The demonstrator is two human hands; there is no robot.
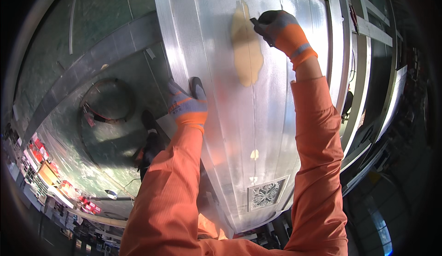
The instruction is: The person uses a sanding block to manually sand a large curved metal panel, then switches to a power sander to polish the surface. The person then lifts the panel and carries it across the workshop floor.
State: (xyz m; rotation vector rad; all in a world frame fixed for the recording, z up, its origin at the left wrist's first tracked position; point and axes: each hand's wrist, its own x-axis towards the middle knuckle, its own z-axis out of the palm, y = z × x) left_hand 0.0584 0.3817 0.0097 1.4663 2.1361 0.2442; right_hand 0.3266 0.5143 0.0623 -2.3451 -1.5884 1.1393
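A silvery metal door panel (276,118) with vertical grooves and a raised frame lies in front of me. Near its upper middle is an irregular tan patch of filler (247,55). My right hand (278,28), in a grey and orange glove, is closed around a small dark tool (256,22); its tip points left, just right of the patch, and its exact kind is hidden by the fingers. My left hand (186,100), gloved alike, holds the left edge of the door frame, thumb on the face and fingers at the ribbed side.
Two small tan spots (254,154) and a patterned grille (267,194) mark the door's lower part. A coiled hose or cable (108,100) lies on the green floor at left, near a dark shoe (152,141). Pale metal frames (363,67) stand at right. Red boxes (39,149) are at far left.
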